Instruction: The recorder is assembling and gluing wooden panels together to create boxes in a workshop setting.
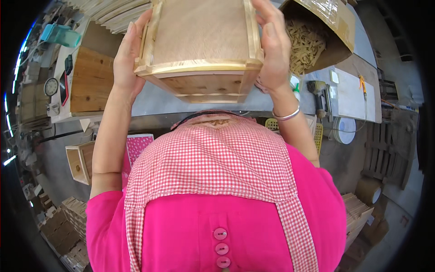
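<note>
A wooden box (204,29) is held between two bare hands at the top centre of the frame, its broad pale panel facing upward. The box's left side is grasped by the left hand (128,61), its right side by the right hand (275,56) — a silver bangle (288,115) is worn on the right wrist. Beneath the box, a grey desk (156,102) is partly seen; whether the box is resting on it cannot be told.

At the upper right, a tilted cardboard carton (339,28) is filled with pale strips (304,47). Near it, a white bottle with a green tip (297,94), a dark handheld tool (321,97) and an orange-handled implement (363,85) are seen. At the upper left, thin wooden slats (120,16) are stacked, with a teal container (61,35) and a round dial gauge (51,86) placed farther left. The lower centre is filled by the person's pink top (181,231) and red-and-white checked apron (210,163).
</note>
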The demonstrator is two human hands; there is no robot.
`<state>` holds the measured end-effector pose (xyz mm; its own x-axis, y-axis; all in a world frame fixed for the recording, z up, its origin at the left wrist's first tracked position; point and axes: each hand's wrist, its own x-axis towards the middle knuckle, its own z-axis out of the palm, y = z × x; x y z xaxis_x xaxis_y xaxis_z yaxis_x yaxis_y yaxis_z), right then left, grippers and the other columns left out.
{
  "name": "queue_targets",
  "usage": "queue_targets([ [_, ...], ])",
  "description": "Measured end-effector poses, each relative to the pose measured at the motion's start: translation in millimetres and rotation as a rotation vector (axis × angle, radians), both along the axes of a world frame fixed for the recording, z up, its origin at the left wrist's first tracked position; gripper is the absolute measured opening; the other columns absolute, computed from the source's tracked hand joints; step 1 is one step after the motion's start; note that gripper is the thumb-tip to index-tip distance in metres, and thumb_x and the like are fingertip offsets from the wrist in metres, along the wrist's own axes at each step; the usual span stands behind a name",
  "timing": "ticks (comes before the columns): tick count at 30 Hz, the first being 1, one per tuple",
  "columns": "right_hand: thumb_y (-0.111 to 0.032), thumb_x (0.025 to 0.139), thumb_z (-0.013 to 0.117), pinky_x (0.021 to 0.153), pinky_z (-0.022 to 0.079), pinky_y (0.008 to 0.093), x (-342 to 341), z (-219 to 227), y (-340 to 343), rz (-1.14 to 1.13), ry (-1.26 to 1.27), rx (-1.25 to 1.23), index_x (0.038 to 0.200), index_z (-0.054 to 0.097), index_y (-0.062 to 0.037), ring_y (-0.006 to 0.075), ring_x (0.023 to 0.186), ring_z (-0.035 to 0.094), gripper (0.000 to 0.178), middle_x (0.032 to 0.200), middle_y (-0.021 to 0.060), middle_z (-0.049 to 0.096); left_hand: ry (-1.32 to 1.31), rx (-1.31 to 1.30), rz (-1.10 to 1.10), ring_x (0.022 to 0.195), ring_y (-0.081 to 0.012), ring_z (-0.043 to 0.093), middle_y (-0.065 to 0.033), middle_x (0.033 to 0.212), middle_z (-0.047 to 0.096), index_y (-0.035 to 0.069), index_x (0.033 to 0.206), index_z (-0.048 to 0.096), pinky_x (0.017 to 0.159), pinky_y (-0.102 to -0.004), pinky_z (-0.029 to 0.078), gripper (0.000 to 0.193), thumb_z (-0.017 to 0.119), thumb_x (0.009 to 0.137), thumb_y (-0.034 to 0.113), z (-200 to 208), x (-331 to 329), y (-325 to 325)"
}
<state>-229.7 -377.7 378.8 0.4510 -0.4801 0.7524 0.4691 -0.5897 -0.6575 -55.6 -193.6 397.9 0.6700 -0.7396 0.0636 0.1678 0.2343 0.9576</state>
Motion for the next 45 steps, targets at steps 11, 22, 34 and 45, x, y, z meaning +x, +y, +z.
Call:
queue_targets([
  [11, -0.037, 0.094, 0.058, 0.073, 0.050, 0.0331, 12, -25, -47, -0.014, 0.525, 0.301, 0.127, 0.060, 0.0034, 0.0177, 0.078, 0.066, 0.053, 0.082, 0.0136, 0.070, -0.115, 0.498, 0.007, 0.094, -0.0111, 0.063, -0.0063, 0.108, 0.066, -0.001, 0.124, 0.061, 0.081, -0.0255, 0.051, 0.050, 0.064, 0.096, 0.041, -12, 47, 1],
  [22, -0.023, 0.098, 0.055, 0.082, 0.051, 0.0347, 61, -38, -58, 0.246, 0.177, 0.163, 0.127, 0.061, 0.0010, 0.0189, 0.094, 0.065, 0.038, 0.103, 0.0134, 0.071, 0.065, 0.437, 0.220, 0.086, -0.0112, 0.064, -0.0066, 0.105, 0.066, -0.004, 0.130, 0.057, 0.072, -0.0258, 0.052, 0.049, 0.061, 0.099, 0.034, -27, 71, 7],
  [34, -0.025, 0.098, 0.059, 0.085, 0.050, 0.0261, 77, -41, -74, 0.368, 0.366, 0.508, 0.128, 0.062, 0.0015, 0.0112, 0.095, 0.063, 0.040, 0.106, 0.0058, 0.070, 0.015, 0.451, 0.442, 0.099, -0.0111, 0.060, -0.0072, 0.113, 0.064, -0.001, 0.125, 0.059, 0.083, -0.0242, 0.048, 0.041, 0.056, 0.102, 0.032, -32, 27, 20],
  [45, -0.019, 0.098, 0.057, 0.063, 0.046, 0.0284, -60, -22, 28, 0.111, 0.450, 0.237, 0.090, 0.059, 0.0009, 0.0133, 0.066, 0.054, 0.021, 0.074, 0.0058, 0.057, 0.094, 0.042, 0.244, 0.122, -0.0250, 0.057, -0.0116, 0.130, 0.061, 0.002, 0.136, 0.053, 0.108, -0.0396, 0.041, 0.057, 0.038, 0.106, 0.049, -32, 111, 9],
])
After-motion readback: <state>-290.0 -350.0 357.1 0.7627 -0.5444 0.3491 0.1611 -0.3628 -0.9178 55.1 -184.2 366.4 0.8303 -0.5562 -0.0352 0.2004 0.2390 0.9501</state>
